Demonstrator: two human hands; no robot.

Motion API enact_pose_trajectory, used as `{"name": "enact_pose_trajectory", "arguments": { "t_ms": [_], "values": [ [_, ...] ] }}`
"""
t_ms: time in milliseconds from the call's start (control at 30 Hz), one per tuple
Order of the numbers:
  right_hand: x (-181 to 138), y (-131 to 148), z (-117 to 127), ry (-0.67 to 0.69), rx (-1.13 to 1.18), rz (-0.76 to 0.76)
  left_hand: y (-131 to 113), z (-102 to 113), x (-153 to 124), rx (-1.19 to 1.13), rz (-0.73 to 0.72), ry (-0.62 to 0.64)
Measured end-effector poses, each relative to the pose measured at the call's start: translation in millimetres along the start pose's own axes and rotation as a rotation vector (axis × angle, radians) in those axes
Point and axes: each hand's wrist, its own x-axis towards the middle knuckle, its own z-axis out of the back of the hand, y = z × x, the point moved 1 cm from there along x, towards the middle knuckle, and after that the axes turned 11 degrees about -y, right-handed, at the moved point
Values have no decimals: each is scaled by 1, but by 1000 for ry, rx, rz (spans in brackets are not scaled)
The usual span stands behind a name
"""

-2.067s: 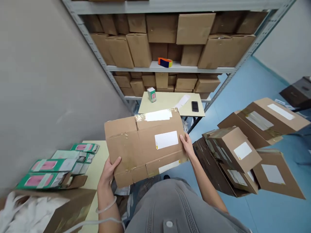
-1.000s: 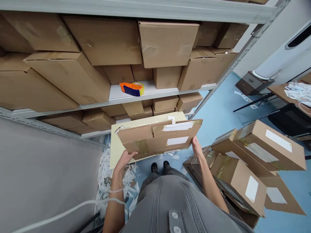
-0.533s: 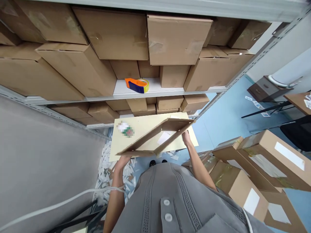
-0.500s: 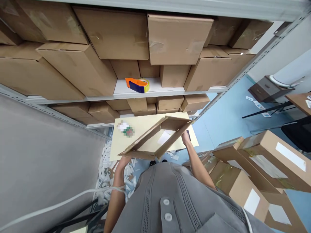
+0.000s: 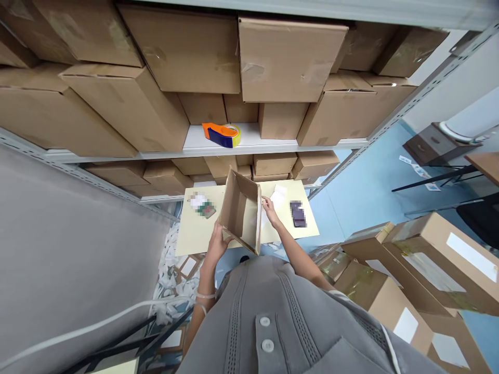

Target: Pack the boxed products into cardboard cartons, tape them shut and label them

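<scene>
Carton: cardboard box (image 5: 240, 214) squared up into an open sleeve with both ends open — held just above the pale yellow table (image 5: 187, 236), between the two hands.
Left hand: left hand (image 5: 217, 242) grips the box's lower near corner, fingers curled round the cardboard edge, thumb on the outer wall.
Right hand: right hand (image 5: 270, 212) sits at the box's right wall near its top edge, fingers narrow and pinched against the cardboard; whether they wrap the edge or only press it cannot be told.
Beyond the right fingers: a white paper slip (image 5: 278, 196) on the table, then a dark blurred object (image 5: 298, 214) just past it.
Beyond the left fingers: a small blurred green-and-white item (image 5: 202, 204) on the table.
Above the fingers: shelf (image 5: 218, 151) packed with brown cartons — an orange-and-blue tape dispenser (image 5: 221, 134) lies on its bare stretch.
Right of the right arm: stacked labelled cartons (image 5: 405, 283) on the blue floor.
Below the left hand: white paper scraps (image 5: 171, 270) strewn under the table.
</scene>
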Motion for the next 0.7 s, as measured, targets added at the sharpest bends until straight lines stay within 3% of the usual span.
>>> {"name": "enact_pose_trajectory", "arguments": {
  "t_ms": [167, 367, 533, 700],
  "values": [
    [-2, -37, 5, 95, -220, -63, -53, 27, -6, 214, -309, 42],
    [-12, -67, -6, 298, -448, -80, -80, 20, -4, 371, -416, 246],
    [-8, -78, -6, 401, -658, -52, -87, 30, -3, 467, -360, 159],
    [25, -86, 11, 412, -856, -48, -96, 44, -14, 785, -496, 78]
  ]
}}
